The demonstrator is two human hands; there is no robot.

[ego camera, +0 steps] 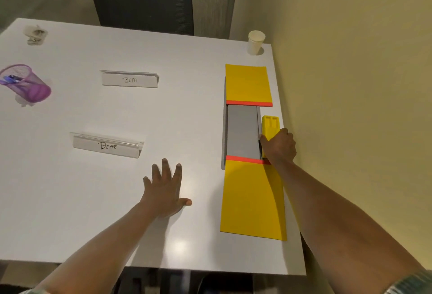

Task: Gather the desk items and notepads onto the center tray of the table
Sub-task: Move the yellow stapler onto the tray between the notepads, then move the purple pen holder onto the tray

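Two hands: both are over the counter (93,188).
Right hand (279,145): wrapped around a yellow box (270,125), right at the tray's right edge.
Left hand (164,188): fingers spread flat on the counter, holding nothing.
Tray (242,130): gray, with a yellow notepad (247,83) over its far end and a second notepad (252,200) over its near end.
Done: I think both notepads.
Left: two name signs (129,80), a purple pen cup (28,84) and a small blurry thing (36,34) sit far from the tray.
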